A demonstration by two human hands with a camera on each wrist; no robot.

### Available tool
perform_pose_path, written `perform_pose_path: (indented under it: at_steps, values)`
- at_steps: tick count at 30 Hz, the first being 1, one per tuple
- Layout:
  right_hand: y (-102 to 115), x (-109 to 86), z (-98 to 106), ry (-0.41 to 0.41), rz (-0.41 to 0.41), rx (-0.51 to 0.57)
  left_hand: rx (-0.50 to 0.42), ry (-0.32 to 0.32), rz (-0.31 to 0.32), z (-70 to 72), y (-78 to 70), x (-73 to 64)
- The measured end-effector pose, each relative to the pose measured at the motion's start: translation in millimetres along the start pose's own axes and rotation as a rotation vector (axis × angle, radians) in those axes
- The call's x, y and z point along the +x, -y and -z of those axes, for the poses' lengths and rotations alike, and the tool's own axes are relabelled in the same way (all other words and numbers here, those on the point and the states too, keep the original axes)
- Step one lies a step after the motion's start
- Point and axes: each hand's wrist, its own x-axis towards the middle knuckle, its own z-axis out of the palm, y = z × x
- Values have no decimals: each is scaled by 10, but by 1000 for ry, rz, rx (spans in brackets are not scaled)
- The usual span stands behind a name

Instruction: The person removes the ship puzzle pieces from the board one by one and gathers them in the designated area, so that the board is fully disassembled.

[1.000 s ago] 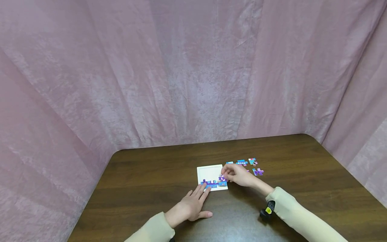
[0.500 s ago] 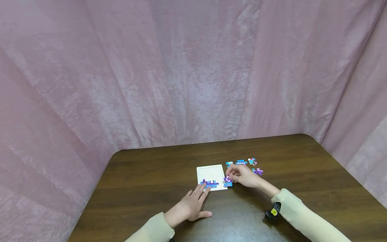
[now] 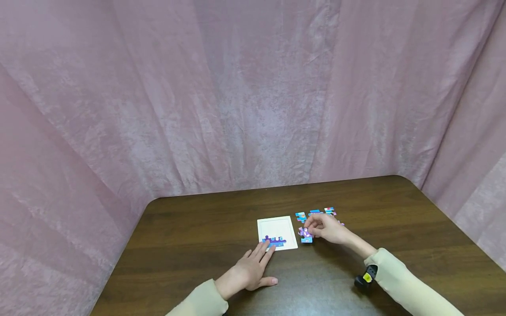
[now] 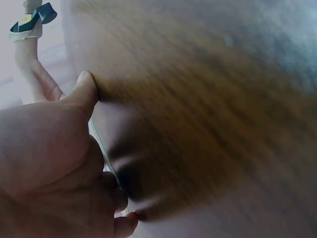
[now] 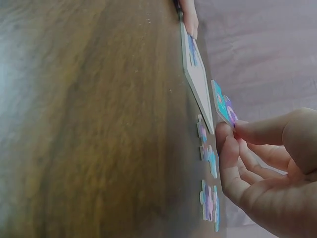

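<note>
Held between my right thumb and fingers is a purple-and-blue jigsaw puzzle piece (image 3: pixel 306 237), just right of the white puzzle tray (image 3: pixel 291 239). In the right wrist view, my right hand (image 5: pixel 270 163) pinches this piece (image 5: pixel 221 104) by its edge, raised off the table. My left hand (image 3: pixel 250 268) lies with fingers extended, fingertips on the tray's lower left. There they touch a joined strip of purple-and-blue puzzle pieces (image 3: pixel 276 241) set along the tray's near edge. The left wrist view shows the left thumb (image 4: pixel 85 89) down on the table.
Several loose puzzle pieces lie right of the tray, among them a blue-and-orange piece (image 3: pixel 301 217) and a red, white and blue one (image 3: pixel 329 211); my right hand partly covers others. Under everything is a dark wooden table (image 3: pixel 197 245), with a pink curtain (image 3: pixel 253 96) behind its far edge.
My right hand has moved right, carrying the puzzle piece from over the tray's lower right corner to beside the tray. The left hand has stayed in place.
</note>
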Motion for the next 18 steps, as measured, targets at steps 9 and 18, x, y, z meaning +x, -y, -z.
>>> perform_pose_path:
  at_steps: [9,18]
  values:
    - [-68,-57,4,37,5,-14,12,-16,-3,12,-8,-23]
    - [-89,-86,12,73,-9,-29,14,-35,-19,-97,42,38]
